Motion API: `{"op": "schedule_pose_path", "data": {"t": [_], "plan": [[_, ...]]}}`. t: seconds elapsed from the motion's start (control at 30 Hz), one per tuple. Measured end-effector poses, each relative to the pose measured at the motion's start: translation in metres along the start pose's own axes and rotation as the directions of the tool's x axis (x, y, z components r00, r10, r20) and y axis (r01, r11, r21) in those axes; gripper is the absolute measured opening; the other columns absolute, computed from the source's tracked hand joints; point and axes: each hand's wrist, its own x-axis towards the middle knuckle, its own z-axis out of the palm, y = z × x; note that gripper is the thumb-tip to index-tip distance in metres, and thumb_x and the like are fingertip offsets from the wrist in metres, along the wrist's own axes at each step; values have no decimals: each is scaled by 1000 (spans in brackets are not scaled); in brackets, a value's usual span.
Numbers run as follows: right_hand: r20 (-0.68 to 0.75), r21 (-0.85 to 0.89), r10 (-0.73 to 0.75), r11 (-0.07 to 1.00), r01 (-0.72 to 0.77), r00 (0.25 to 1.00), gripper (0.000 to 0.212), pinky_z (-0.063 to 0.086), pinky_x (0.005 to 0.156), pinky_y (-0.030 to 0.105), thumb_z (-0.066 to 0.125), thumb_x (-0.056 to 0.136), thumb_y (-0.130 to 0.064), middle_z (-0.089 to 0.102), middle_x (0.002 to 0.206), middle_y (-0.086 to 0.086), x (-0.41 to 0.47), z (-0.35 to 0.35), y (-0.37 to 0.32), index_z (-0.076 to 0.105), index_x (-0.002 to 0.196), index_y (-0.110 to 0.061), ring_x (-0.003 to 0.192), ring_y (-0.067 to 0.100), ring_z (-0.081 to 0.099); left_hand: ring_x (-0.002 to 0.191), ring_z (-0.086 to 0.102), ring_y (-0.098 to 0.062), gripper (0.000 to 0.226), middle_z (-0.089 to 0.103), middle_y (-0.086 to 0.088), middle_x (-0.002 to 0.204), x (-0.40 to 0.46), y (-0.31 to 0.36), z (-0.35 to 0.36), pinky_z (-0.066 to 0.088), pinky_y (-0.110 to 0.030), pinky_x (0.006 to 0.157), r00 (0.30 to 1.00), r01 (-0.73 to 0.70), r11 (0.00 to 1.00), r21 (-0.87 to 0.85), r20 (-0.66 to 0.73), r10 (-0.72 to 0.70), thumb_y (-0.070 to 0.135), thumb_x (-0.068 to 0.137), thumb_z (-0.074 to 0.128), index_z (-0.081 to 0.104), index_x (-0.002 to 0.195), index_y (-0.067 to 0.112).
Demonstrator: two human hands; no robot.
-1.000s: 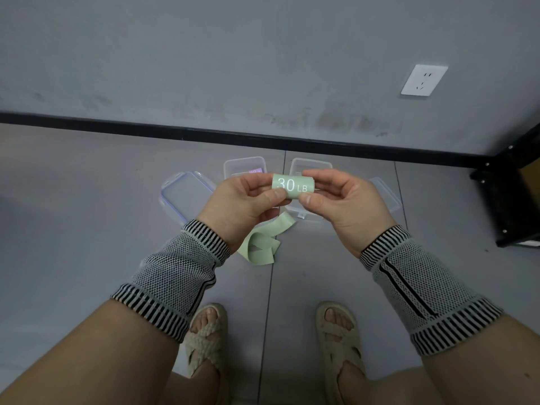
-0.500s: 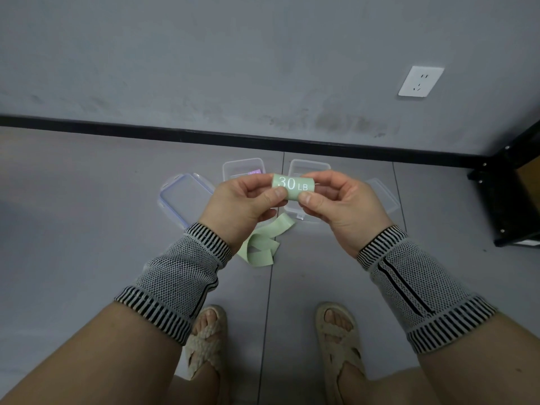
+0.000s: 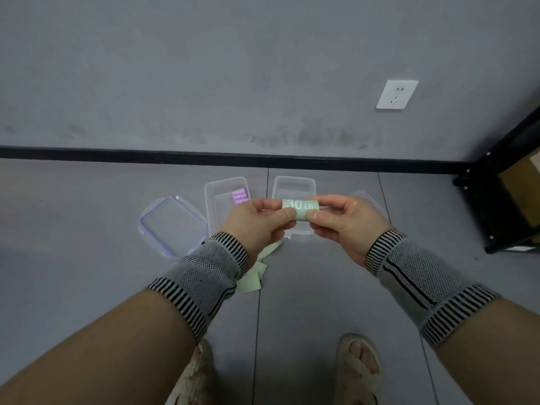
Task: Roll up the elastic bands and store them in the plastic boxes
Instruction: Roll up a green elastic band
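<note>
1. I hold a rolled green elastic band (image 3: 300, 209), printed "30 LB", above the grey floor (image 3: 87, 258), one end in each grip.
2. My left hand (image 3: 257, 223) pinches the roll's 9 o'clock end, thumb curled along its lower edge.
3. My right hand (image 3: 344, 223) pinches the 3 o'clock end, thumb under, fingers curled over the top.
4. The band's loose tail (image 3: 254, 276) hangs from the roll toward 7 o'clock and lies crumpled on the floor beside my left wrist sleeve (image 3: 204, 276).
5. Two open clear plastic boxes sit on the floor beyond my hands: the left box (image 3: 213, 200) at 11 o'clock holds rolled purple bands (image 3: 240, 195); the right box (image 3: 293, 184) is at 12 o'clock, directly behind the roll.
6. A clear lid (image 3: 172, 226) lies at 9 o'clock of the left box; a second lid (image 3: 369, 200) shows at 3 o'clock, partly hidden by my right hand.
</note>
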Motion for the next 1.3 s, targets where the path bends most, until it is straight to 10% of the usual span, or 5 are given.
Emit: {"op": "schedule_pose_path", "data": {"t": [0.77, 0.97, 1.3], "plan": [[-320, -188, 13, 979, -77, 947, 32, 55, 89, 39, 66, 86, -16, 69, 104, 0, 187, -16, 101, 60, 117, -22, 94, 13, 66, 77, 68, -16, 21, 71, -10, 91, 213, -72, 16, 54, -28, 72, 973, 155, 985, -77, -162, -166, 8, 81, 71, 63, 100, 9], [-356, -190, -92, 982, 24, 930, 31, 55, 88, 32, 63, 89, -15, 69, 105, -4, 220, -25, 105, 61, 119, -19, 96, 7, 65, 86, 68, -13, 22, 72, 3, 90, 255, -74, 20, 56, -26, 79, 990, -45, 953, 298, -118, 83, 23, 79, 74, 63, 99, 20], [-293, -337, -153, 940, 48, 944, 26, 52, 80, 22, 65, 88, -20, 66, 101, -7, 288, -55, 168, 57, 112, -26, 88, 6, 63, 92, 61, -9, 36, 62, 4, 109, 329, -136, 18, 54, -29, 82, 914, -345, 579, 739, 124, 386, 19, 84, 67, 57, 118, 23]]}}
